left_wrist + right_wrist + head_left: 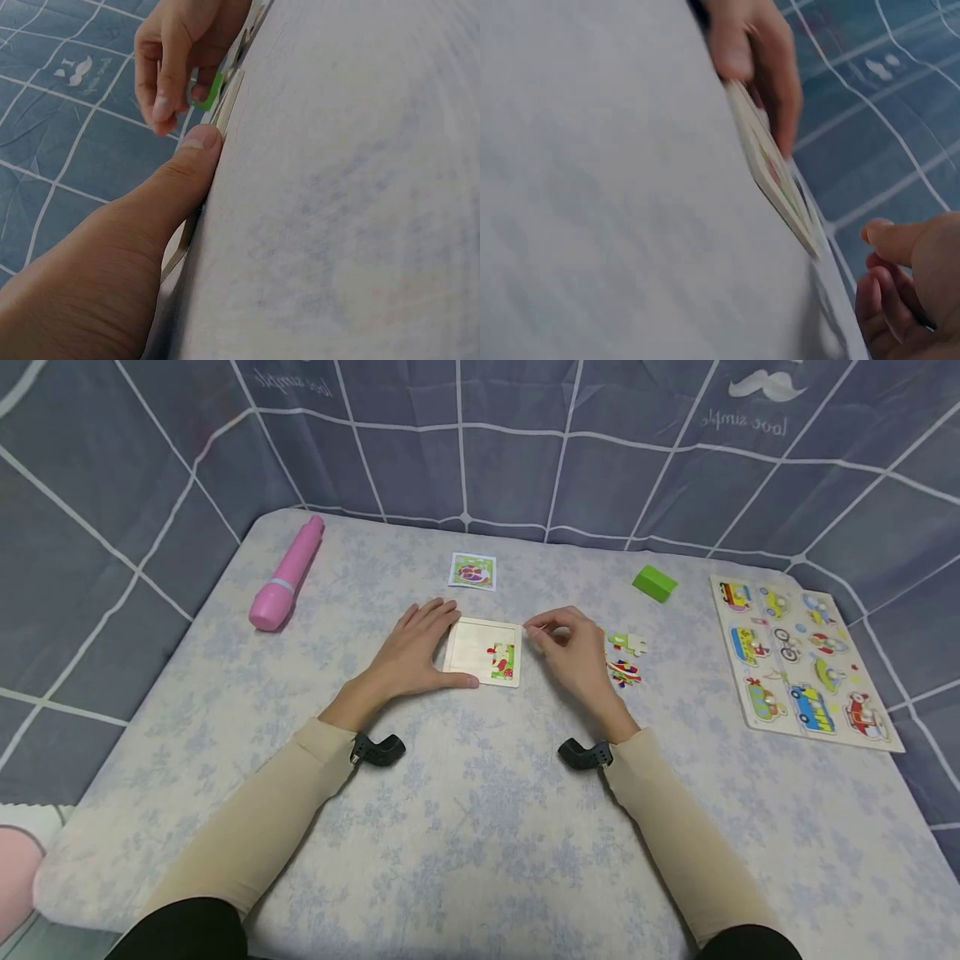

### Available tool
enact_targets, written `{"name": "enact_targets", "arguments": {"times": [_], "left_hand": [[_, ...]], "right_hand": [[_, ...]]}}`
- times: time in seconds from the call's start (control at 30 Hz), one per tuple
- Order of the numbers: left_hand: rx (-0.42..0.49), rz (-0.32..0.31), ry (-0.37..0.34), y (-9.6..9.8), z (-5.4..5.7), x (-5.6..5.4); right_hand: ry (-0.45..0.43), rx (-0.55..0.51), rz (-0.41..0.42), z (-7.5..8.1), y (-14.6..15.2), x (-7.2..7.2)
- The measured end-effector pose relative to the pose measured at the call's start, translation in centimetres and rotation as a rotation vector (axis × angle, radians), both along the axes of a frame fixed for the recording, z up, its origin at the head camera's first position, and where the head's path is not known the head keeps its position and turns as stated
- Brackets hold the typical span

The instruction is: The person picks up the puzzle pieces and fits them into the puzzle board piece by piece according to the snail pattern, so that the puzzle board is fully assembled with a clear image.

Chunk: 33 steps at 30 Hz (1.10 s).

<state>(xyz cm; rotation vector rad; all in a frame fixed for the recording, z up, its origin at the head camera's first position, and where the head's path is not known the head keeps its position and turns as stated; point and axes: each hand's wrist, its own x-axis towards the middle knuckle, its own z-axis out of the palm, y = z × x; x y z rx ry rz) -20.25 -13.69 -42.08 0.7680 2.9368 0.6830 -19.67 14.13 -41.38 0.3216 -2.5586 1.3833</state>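
A small wooden puzzle tray (467,647) lies on the table, with joined red and green jigsaw pieces (504,662) in its lower right corner. My left hand (420,652) grips the tray at its left side, thumb along the near edge and index finger by the far left corner. At the tray's far right corner, my right hand (573,652) pinches a thin puzzle piece (542,627) between thumb and fingers. Most of that piece is hidden. Loose jigsaw pieces (624,673) lie just right of the right hand, partly behind it.
A picture card (472,572) lies beyond the tray. The green block (655,583) sits farther back on the right, and a vehicle puzzle board (806,664) lies at the far right. On the left is a pink wand-shaped object (287,574). Grey checked cloth (510,443) hangs behind the table.
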Motion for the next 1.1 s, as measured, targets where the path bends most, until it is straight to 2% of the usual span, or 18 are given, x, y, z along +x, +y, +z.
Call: {"name": "enact_targets", "arguments": {"times": [0.17, 0.3, 0.43, 0.57, 0.73, 1.0, 1.1], "left_hand": [[0.003, -0.006, 0.005, 0.1, -0.1, 0.0], [0.005, -0.005, 0.001, 0.1, 0.0, 0.1], [0.001, -0.003, 0.002, 0.2, 0.0, 0.1], [0.004, -0.01, 0.003, 0.2, 0.0, 0.0], [-0.003, -0.004, -0.005, 0.0, 0.0, 0.1], [0.002, -0.007, -0.006, -0.3, 0.0, 0.0], [0.004, -0.009, -0.004, -0.1, 0.0, -0.1]], "right_hand": [[0.006, -0.053, -0.106, 0.5, 3.8, -0.6], [-0.005, -0.093, -0.148, 0.5, 6.6, -0.6], [-0.01, -0.074, -0.185, 0.1, 9.2, -0.2], [0.003, -0.026, -0.272, -0.3, 11.3, 0.3], [0.008, 0.076, -0.329, -1.4, 12.3, 0.5], [0.068, 0.145, -0.293, -2.1, 12.3, 0.4], [0.076, 0.168, -0.309, -2.0, 12.4, 0.5]]}}
